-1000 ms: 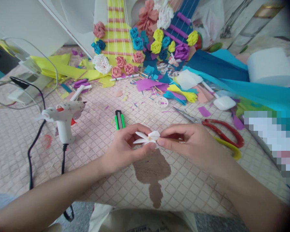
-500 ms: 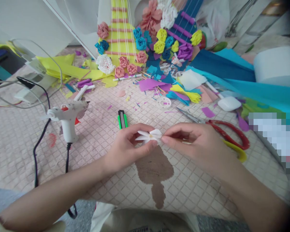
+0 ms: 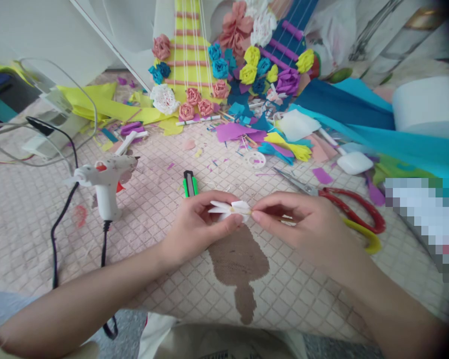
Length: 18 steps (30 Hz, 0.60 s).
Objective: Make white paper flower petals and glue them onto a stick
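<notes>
A small white paper flower with narrow pointed petals and a yellowish middle is held between my two hands, above a brown patch on the tablecloth. My left hand is closed around it from the left, thumb pressed on the near side and fingers behind. From the right, my right hand pinches the flower's right end with thumb and forefinger. Something thin and yellowish shows under my right fingers; its kind is unclear. Just behind my left hand lies a green box cutter, partly hidden by the fingers.
On the left stands a white glue gun with a black cord. Scissors with red and yellow handles lie beyond my right hand. Paper scraps, a yellow paper guitar with flowers, and a white roll are at the back.
The flower has turned slightly in my fingers, its petals now pointing more to the left. Both hands keep their hold in nearly the same place. The view has shifted a little.
</notes>
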Each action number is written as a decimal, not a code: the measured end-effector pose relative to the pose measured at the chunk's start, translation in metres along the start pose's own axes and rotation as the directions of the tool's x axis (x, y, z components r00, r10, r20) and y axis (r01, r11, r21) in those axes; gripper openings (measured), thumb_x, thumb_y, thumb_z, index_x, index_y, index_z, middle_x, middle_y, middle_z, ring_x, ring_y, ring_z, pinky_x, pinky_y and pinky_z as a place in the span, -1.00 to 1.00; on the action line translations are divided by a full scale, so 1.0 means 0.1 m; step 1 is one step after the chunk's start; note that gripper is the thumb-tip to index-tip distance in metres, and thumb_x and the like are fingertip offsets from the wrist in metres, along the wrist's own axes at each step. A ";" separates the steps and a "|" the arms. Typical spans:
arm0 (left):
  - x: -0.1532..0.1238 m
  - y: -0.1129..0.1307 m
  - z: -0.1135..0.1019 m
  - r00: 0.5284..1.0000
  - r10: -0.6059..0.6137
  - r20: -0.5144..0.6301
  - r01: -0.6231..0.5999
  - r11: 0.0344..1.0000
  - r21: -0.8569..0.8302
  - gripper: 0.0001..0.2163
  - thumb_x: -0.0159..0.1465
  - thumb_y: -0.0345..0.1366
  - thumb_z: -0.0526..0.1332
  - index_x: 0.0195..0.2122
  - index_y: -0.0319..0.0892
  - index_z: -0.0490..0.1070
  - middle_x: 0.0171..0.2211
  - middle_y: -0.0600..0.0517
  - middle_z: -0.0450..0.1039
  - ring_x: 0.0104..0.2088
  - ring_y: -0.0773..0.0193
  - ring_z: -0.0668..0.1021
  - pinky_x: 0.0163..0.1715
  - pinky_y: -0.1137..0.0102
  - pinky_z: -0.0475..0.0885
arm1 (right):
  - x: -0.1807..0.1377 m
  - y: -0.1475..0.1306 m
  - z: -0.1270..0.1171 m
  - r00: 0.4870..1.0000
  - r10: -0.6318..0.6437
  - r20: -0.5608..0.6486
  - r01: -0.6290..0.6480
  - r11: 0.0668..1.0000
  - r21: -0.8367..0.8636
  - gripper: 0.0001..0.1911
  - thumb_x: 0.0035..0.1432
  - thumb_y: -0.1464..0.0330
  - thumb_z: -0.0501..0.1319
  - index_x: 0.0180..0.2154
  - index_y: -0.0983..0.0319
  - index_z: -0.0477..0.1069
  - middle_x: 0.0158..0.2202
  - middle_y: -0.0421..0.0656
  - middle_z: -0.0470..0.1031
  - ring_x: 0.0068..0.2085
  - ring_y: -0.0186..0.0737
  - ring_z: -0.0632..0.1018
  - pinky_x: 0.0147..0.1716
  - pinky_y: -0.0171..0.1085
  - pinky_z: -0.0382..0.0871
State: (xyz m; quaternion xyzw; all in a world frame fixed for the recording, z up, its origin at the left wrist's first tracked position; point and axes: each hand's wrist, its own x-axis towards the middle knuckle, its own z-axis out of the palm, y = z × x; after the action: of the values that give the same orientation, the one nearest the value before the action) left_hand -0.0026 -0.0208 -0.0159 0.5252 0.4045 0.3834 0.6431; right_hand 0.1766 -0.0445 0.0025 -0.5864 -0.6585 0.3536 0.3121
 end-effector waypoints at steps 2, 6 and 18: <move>-0.01 0.00 0.00 1.000 0.004 -0.007 -0.003 1.000 0.025 -0.84 0.02 -0.41 0.32 -0.35 -0.25 0.43 -0.49 0.08 0.49 -0.51 0.41 0.54 -0.47 0.56 0.46 | 0.00 0.00 0.00 1.000 -0.011 -0.002 0.011 1.000 -0.007 -0.92 0.02 0.41 0.20 -0.44 0.17 0.48 -0.44 -0.24 0.54 -0.42 -0.30 0.52 -0.49 -0.39 0.37; -0.01 0.01 -0.01 1.000 0.003 -0.013 -0.002 0.994 0.107 -0.84 0.02 -0.38 0.33 -0.36 -0.25 0.44 -0.48 0.05 0.50 -0.51 0.39 0.53 -0.47 0.53 0.47 | 0.00 -0.02 0.00 1.000 -0.016 0.010 0.016 1.000 -0.004 -0.92 0.02 0.41 0.20 -0.46 0.17 0.47 -0.45 -0.25 0.54 -0.42 -0.31 0.52 -0.49 -0.39 0.37; -0.02 0.02 -0.02 1.000 -0.003 -0.017 0.006 0.984 0.180 -0.84 0.01 -0.34 0.33 -0.37 -0.24 0.46 -0.45 0.03 0.50 -0.51 0.38 0.53 -0.51 0.55 0.46 | 0.00 -0.03 -0.02 0.999 0.003 0.050 -0.003 1.000 -0.001 -0.90 0.01 0.41 0.19 -0.47 0.17 0.47 -0.45 -0.24 0.54 -0.42 -0.30 0.52 -0.48 -0.39 0.38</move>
State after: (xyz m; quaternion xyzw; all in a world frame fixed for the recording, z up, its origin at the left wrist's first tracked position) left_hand -0.0057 -0.0215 -0.0139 0.5769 0.4440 0.3481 0.5907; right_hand 0.1764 -0.0442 0.0055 -0.5786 -0.6655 0.3684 0.2944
